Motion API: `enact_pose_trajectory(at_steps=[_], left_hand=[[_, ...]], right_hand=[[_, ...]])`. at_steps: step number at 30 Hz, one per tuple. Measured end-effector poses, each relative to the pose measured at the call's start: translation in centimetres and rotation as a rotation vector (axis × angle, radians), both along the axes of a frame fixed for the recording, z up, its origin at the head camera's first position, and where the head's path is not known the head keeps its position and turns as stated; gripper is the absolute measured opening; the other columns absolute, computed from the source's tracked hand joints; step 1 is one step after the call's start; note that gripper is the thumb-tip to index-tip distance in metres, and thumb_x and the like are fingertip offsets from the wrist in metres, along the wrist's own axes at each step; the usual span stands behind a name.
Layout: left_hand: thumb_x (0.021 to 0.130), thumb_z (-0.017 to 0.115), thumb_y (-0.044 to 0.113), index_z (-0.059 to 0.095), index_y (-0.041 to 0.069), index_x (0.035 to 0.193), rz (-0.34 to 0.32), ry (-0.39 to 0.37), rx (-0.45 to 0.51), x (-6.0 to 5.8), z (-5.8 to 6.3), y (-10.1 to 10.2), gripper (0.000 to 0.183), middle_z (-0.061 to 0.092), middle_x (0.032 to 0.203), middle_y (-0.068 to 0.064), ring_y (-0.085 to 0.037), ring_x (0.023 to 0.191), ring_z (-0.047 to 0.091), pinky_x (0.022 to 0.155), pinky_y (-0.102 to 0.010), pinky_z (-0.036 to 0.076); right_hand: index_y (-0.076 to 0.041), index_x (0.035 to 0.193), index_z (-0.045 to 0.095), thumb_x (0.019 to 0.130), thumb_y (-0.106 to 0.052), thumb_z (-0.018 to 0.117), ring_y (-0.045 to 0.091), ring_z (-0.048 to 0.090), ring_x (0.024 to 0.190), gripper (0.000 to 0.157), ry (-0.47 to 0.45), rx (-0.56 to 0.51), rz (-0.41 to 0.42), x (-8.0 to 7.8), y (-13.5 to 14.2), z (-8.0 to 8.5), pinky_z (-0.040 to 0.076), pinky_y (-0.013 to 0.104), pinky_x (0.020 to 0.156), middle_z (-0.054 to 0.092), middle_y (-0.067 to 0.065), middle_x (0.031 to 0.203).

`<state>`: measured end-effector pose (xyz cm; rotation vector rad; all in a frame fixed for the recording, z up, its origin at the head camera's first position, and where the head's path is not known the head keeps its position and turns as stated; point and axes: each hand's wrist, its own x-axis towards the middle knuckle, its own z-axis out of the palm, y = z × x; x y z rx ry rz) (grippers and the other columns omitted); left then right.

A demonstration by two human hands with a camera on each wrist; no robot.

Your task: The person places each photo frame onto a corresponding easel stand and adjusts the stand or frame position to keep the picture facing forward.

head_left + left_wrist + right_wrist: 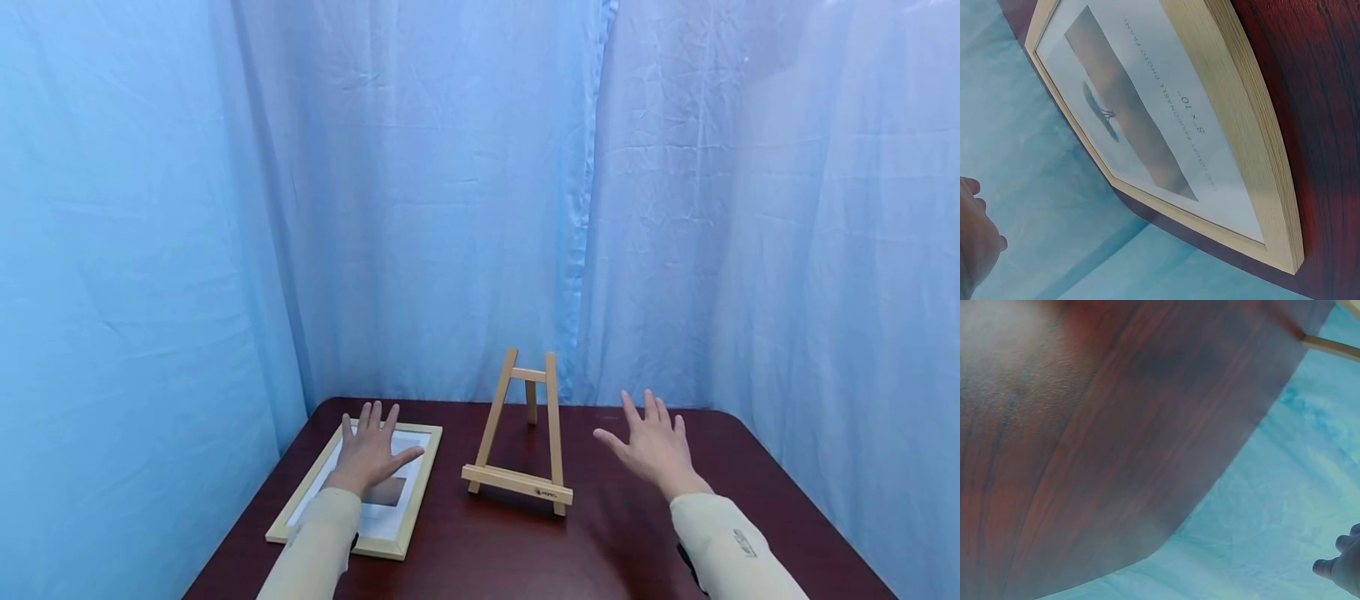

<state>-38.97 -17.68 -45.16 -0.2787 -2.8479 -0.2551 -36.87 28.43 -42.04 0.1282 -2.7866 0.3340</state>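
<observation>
A photo frame (415, 500) with a pale wood border lies flat on the left of the table. In the left wrist view its printed insert (1210, 150) shows a tree picture and lettering. My left hand (367, 460) is held over the frame with fingers spread, holding nothing. A small wooden easel (517, 481) stands upright near the middle, its ledge facing me. To the right of the easel my right hand (656, 446) hovers above the table, fingers spread and nothing in it. Only fingertips of the right hand (1338, 565) enter the right wrist view.
The dark red wood-grain table (510, 558) has rounded far corners. Light blue curtains (450, 208) hang behind it and along both sides, close to its edges. The easel's rear leg (531, 404) reaches toward the far edge.
</observation>
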Motion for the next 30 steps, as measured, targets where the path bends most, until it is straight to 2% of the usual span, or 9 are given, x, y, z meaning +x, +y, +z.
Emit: enact_pose_trajectory(at_steps=[21,30], left_hand=[[0.086,0.053,0.073,0.029,0.004,0.156,0.016,0.001,-0.006,0.1,0.8,-1.2,0.101,0.023,0.157,-0.03,-0.046,0.146,0.015,0.111,-0.07,0.003],[0.087,0.055,0.071,0.029,0.003,0.156,0.027,0.002,-0.012,0.2,1.2,-1.5,0.1,0.024,0.156,-0.031,-0.047,0.146,0.016,0.11,-0.071,0.005]], right_hand=[[-0.008,0.158,0.022,0.092,-0.065,0.053,0.051,0.01,0.144,0.093,0.01,0.007,0.035,-0.3,-4.9,3.5,0.006,0.071,0.11,0.011,0.032,0.158],[-0.011,0.159,0.022,0.092,-0.065,0.053,0.048,0.011,0.146,0.091,0.001,0.024,0.057,-0.3,-7.0,4.3,0.007,0.069,0.112,0.011,0.03,0.16]])
